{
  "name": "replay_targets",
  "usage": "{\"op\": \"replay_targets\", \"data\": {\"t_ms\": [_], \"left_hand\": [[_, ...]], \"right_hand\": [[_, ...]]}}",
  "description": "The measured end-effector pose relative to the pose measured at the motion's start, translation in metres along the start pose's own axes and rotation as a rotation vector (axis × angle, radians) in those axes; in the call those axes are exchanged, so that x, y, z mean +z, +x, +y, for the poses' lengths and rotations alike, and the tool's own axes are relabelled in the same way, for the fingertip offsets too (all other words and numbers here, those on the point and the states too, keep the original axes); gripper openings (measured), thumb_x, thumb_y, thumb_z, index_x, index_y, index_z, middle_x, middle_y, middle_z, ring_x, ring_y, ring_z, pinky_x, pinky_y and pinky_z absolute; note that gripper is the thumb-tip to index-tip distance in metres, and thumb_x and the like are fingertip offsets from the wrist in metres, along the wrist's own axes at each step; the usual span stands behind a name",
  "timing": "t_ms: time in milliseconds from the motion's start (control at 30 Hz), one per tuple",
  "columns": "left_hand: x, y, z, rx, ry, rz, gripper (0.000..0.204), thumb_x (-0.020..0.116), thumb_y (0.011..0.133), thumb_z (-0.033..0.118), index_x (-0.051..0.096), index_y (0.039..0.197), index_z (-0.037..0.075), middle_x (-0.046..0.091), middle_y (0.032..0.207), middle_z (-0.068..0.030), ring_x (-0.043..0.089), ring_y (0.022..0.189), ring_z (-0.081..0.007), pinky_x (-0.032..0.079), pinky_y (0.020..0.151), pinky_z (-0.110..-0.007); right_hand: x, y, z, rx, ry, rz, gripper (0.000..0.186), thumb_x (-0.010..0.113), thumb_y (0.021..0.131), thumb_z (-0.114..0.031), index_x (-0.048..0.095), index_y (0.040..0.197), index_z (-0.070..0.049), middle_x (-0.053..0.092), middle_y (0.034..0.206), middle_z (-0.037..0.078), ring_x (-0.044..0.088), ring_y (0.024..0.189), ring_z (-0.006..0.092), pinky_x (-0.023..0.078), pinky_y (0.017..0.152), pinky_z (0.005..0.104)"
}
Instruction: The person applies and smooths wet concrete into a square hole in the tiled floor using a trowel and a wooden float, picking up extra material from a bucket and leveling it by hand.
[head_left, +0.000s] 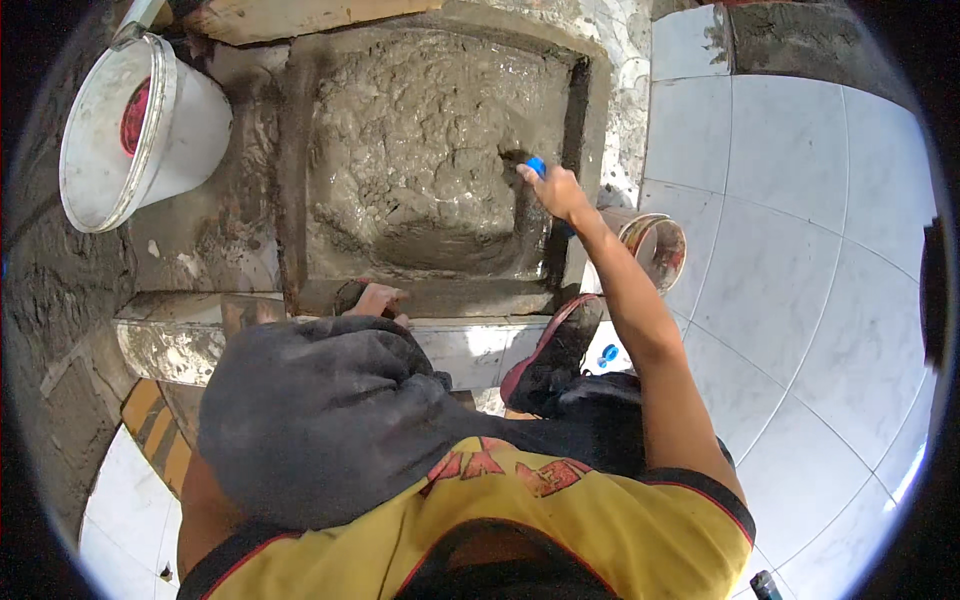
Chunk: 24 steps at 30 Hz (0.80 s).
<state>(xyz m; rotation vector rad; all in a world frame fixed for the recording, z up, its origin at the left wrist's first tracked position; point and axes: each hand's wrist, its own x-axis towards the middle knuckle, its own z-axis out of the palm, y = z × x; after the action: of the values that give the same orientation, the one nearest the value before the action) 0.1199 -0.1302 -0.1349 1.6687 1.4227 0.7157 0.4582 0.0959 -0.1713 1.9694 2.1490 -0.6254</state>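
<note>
My right hand (553,191) grips a blue handle (534,166) of a tool whose end is sunk in wet grey cement (415,130) near the bed's right side. The cement fills a square recess with a raised border (594,110); its surface is lumpy, with a smoother hollow toward the near side. My left hand (379,302) is at the near edge of the recess, partly hidden behind my grey-trousered knee; its fingers look curled round something dark that I cannot make out.
A large white bucket (190,140) with a red object inside stands at the left. A smaller stained bucket (672,258) sits right of the recess, near my sandalled foot and a small blue object (608,355). White tiles (780,280) cover the right side; rough cement (50,320) runs along the left.
</note>
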Motion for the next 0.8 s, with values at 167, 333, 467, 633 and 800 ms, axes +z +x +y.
{"op": "replay_targets", "data": {"t_ms": [167, 333, 467, 633, 800], "left_hand": [[-0.012, -0.006, 0.010, -0.022, 0.037, 0.045, 0.026, 0.073, 0.080, 0.010, 0.060, 0.103, 0.009, 0.058, 0.101, -0.0098, 0.063, 0.082, -0.0244, 0.053, 0.073, -0.033], [0.000, 0.009, 0.002, 0.020, -0.013, -0.035, 0.025, 0.073, 0.080, 0.009, 0.061, 0.102, 0.009, 0.058, 0.100, -0.0095, 0.064, 0.079, -0.0242, 0.053, 0.072, -0.032], [-0.013, -0.004, 0.004, -0.062, -0.010, 0.040, 0.024, 0.074, 0.080, 0.008, 0.061, 0.101, 0.009, 0.058, 0.100, -0.0093, 0.064, 0.077, -0.0240, 0.054, 0.071, -0.032], [-0.016, -0.007, -0.005, 0.097, -0.059, -0.111, 0.027, 0.077, 0.079, 0.024, 0.062, 0.096, 0.008, 0.063, 0.096, -0.0096, 0.065, 0.078, -0.0274, 0.054, 0.073, -0.038], [0.000, -0.018, -0.057, 0.064, -0.009, -0.224, 0.035, 0.077, 0.078, 0.017, 0.063, 0.109, 0.007, 0.064, 0.100, -0.0114, 0.065, 0.078, -0.0257, 0.054, 0.074, -0.036]], "right_hand": [[-0.005, -0.052, -0.014, 0.524, 0.967, -0.619, 0.054, 0.058, 0.091, -0.058, 0.056, 0.093, -0.004, 0.050, 0.056, 0.006, 0.052, 0.038, 0.0183, 0.042, 0.034, 0.0347], [0.044, 0.027, 0.045, 0.023, -0.092, 0.140, 0.044, 0.056, 0.095, -0.049, 0.071, 0.086, -0.009, 0.056, 0.053, 0.015, 0.058, 0.043, 0.0332, 0.049, 0.044, 0.0445], [-0.024, -0.023, -0.039, 0.550, 0.886, -0.532, 0.063, 0.058, 0.090, -0.061, 0.054, 0.064, -0.005, 0.048, 0.048, 0.006, 0.051, 0.036, 0.0185, 0.046, 0.036, 0.0355], [0.037, -0.031, 0.021, 0.152, 0.320, -0.202, 0.063, 0.052, 0.093, -0.060, 0.063, 0.089, 0.001, 0.056, 0.057, 0.019, 0.061, 0.049, 0.0325, 0.050, 0.045, 0.0432], [0.007, 0.032, -0.015, 0.133, 0.136, -0.115, 0.072, 0.054, 0.089, -0.066, 0.064, 0.076, 0.005, 0.067, 0.078, 0.029, 0.068, 0.070, 0.0432, 0.055, 0.061, 0.0496]]}}
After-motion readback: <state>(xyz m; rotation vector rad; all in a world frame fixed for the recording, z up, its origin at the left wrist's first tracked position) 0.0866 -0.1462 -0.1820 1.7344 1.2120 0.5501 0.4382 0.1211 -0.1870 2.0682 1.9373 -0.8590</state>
